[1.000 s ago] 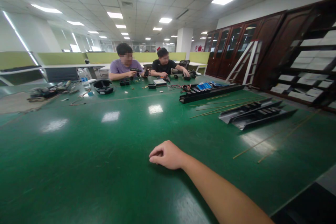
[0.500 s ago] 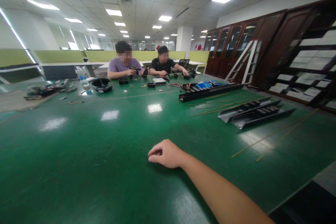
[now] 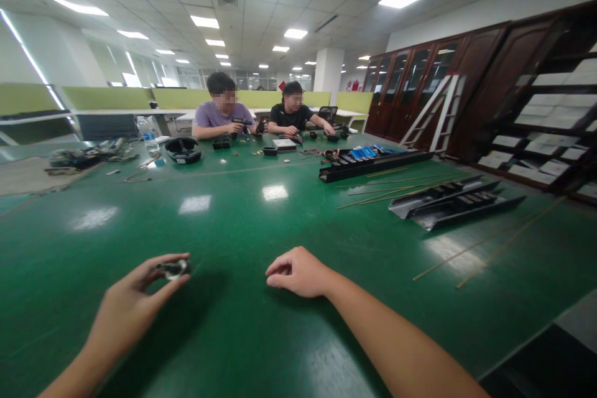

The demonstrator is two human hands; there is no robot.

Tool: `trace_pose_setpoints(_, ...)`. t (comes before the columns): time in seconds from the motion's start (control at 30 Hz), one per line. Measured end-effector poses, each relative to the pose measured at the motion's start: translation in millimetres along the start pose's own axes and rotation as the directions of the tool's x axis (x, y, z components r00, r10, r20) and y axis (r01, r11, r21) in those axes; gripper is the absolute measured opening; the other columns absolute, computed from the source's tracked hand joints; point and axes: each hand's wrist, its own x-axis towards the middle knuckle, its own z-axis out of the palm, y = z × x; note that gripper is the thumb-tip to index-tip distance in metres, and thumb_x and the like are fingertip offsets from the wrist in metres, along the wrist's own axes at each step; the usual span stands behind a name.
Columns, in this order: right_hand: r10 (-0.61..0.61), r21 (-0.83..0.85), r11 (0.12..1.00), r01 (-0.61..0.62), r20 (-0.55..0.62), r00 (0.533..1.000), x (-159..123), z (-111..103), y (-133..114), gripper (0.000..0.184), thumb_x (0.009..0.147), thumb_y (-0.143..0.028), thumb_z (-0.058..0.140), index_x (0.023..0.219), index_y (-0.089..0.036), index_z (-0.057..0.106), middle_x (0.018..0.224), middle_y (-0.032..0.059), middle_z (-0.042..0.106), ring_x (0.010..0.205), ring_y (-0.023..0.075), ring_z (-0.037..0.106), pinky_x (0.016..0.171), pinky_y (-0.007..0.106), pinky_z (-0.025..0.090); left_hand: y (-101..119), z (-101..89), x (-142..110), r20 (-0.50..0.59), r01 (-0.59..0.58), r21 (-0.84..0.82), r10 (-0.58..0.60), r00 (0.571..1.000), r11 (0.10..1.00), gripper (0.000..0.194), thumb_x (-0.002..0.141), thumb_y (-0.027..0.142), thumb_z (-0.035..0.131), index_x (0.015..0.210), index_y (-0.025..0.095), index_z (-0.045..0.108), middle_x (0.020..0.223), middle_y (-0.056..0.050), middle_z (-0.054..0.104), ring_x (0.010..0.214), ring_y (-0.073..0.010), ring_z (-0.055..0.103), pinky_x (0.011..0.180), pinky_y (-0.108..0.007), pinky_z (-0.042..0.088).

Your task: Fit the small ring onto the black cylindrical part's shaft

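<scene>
My left hand [image 3: 133, 305] is raised over the near left of the green table [image 3: 224, 323]. Its thumb and fingers pinch a small dark object with a shiny, pale rounded part [image 3: 175, 268]; its exact kind is too blurred to tell. A shadow falls on the table beside it. My right hand [image 3: 298, 273] rests on the tabletop near the middle, fingers curled in toward the thumb. Nothing shows in the hollow between them. A stretch of green surface separates the two hands.
Black metal channels [image 3: 466, 211] and thin rods [image 3: 438, 183] lie on the right. A longer black channel [image 3: 373, 165] sits behind them. At the far side, two people work among small black parts, near a headset [image 3: 183, 150] and a bottle [image 3: 148, 134].
My left hand has come into view from the lower left, holding the small dark, shiny object. My right hand stays where it was, still curled on the table.
</scene>
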Motion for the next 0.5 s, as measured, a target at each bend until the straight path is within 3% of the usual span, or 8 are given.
trace_pose_setpoints(0.13, -0.033, -0.023, 0.999, 0.031, -0.074, 0.997, 0, -3, -2, 0.025, 0.081, -0.034, 0.067, 0.098, -0.018, 0.076, 0.081, 0.0044, 0.074, 0.071, 0.0157, 0.068, 0.065, 0.024, 0.051, 28, 66.4, 23, 0.162, -0.073, -0.134, 0.095, 0.982, 0.988, 0.041, 0.081, 0.050, 0.067, 0.113, 0.024, 0.066, 0.110, -0.004, 0.071, 0.095, -0.0222, 0.069, 0.091, -0.037, 0.055)
trace_pose_setpoints(0.23, -0.066, -0.084, 0.995, 0.052, -0.172, 0.983, 1, -5, -3, 0.026, 0.082, -0.030, 0.064, 0.104, -0.018, 0.073, 0.084, 0.0041, 0.074, 0.072, 0.0152, 0.068, 0.068, 0.025, 0.051, 36, 97.3, 22, 0.260, -0.207, -0.117, 0.231, 0.938, 0.971, 0.038, 0.087, 0.041, 0.063, 0.122, 0.027, 0.061, 0.115, -0.004, 0.068, 0.103, -0.0214, 0.065, 0.096, -0.037, 0.052)
trace_pose_setpoints(0.33, -0.122, -0.167, 0.982, 0.089, -0.203, 0.972, -1, -4, -6, 0.034, 0.079, -0.025, 0.066, 0.113, -0.020, 0.068, 0.088, 0.0025, 0.073, 0.074, 0.0148, 0.067, 0.073, 0.026, 0.052, 32, 104.4, 12, 0.319, -0.300, -0.109, 0.319, 0.892, 0.948, 0.042, 0.090, 0.034, 0.059, 0.132, 0.029, 0.052, 0.116, -0.004, 0.064, 0.106, -0.0199, 0.062, 0.094, -0.034, 0.051)
trace_pose_setpoints(0.5, -0.189, -0.232, 0.960, 0.154, -0.137, 0.972, -5, 2, -16, 0.054, 0.074, -0.027, 0.072, 0.127, -0.024, 0.059, 0.101, 0.0025, 0.071, 0.081, 0.0161, 0.067, 0.078, 0.027, 0.052, 29, 94.5, 2, 0.313, -0.329, -0.126, 0.352, 0.882, 0.936, 0.030, 0.089, 0.030, 0.062, 0.120, 0.028, 0.059, 0.104, -0.003, 0.064, 0.096, -0.0177, 0.061, 0.085, -0.030, 0.053)
